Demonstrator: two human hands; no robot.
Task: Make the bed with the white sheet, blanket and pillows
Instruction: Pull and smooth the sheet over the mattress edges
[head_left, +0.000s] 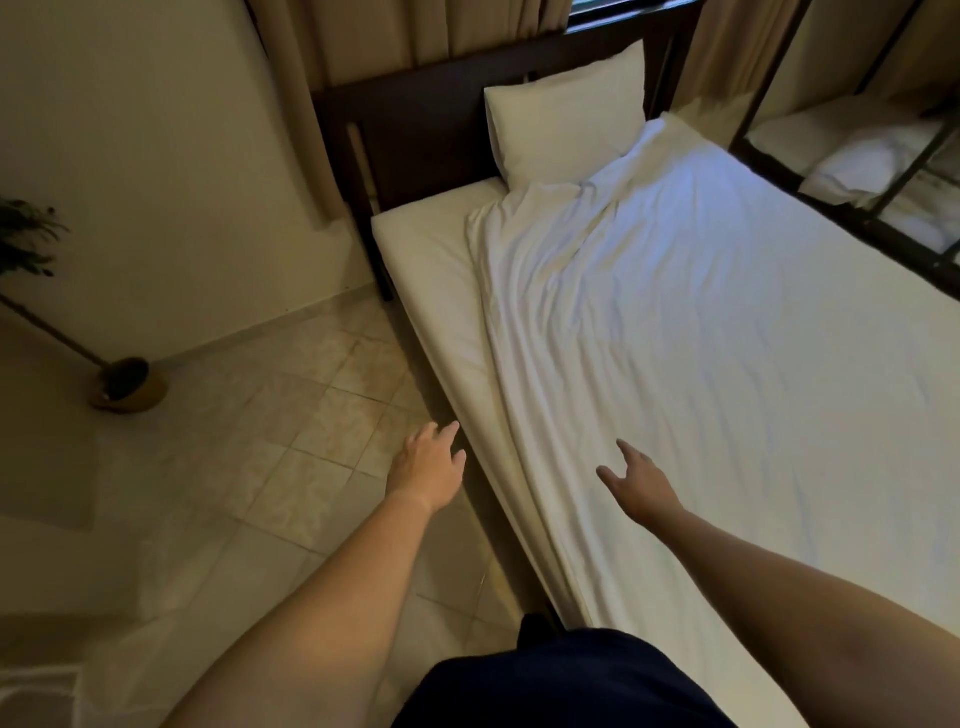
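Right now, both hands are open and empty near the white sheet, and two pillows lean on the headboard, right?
Not quite. The head view shows just one pillow leaning on the headboard, not two. The rest holds: the left hand and right hand are open and empty near the white sheet.

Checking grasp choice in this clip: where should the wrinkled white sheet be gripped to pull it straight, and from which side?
The white sheet lies skewed, leaving a strip of mattress bare along the floor side. Probably best to pinch its loose long edge beside the right hand, coming from that floor side where the person stands. That edge lies free on top.
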